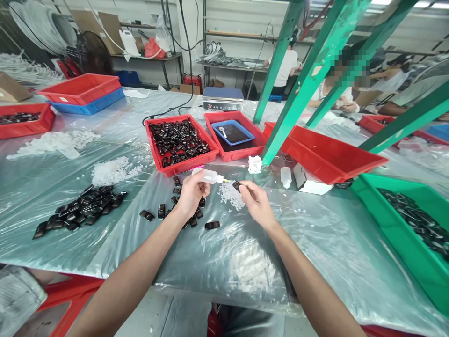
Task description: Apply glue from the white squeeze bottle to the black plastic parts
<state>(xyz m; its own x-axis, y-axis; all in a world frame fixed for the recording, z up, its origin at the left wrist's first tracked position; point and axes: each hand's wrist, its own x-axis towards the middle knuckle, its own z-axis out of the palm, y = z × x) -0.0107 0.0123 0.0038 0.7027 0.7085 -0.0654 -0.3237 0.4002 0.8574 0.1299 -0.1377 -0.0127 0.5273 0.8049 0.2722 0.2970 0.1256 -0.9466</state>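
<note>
My left hand [193, 193] is closed around a translucent squeeze bottle [206, 176], tipped on its side with its thin nozzle pointing right. In my right hand [256, 201], thumb and fingers pinch a small black plastic part [236, 186] close to the nozzle tip. Whether the tip touches the part, I cannot tell. Beneath them lies a small pile of clear white plastic bits [230, 196]. Several more glossy black parts are scattered below and left of my left hand, one of them a lone black part [212, 225].
Ahead stand a red tray of black parts [153, 154] and a red tray [242, 153] holding a blue tray [242, 141] with a spoon. Green metal posts [280, 117] rise at the right, near a green bin [372, 206]. A heap of black parts [82, 208] lies left.
</note>
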